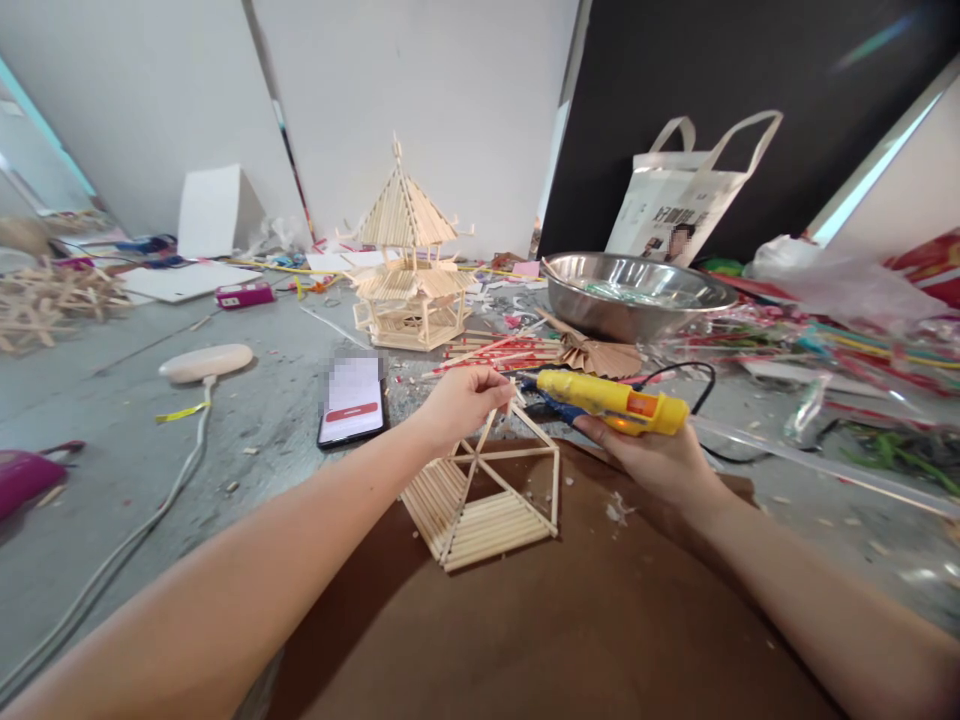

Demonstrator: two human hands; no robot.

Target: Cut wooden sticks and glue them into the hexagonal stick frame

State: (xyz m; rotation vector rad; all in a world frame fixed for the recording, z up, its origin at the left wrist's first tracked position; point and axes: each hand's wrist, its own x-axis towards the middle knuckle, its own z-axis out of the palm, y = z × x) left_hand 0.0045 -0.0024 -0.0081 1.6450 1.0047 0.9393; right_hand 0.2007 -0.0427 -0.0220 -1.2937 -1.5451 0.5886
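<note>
My left hand (461,400) is closed in a pinch on a thin wooden stick at the top of a stick roof frame (487,500). That frame, partly filled with rows of sticks, lies on a brown board (525,620) in front of me. My right hand (660,455) grips a yellow glue gun (611,400), whose nozzle points left toward the pinched stick. A finished stick pavilion (409,265) stands further back on the grey floor.
A phone (352,400) lies left of my left hand. A steel bowl (637,290), loose sticks (502,350), a white tote bag (686,205) and coloured clutter fill the right. A white cable (150,520) and stick pieces (45,300) lie left.
</note>
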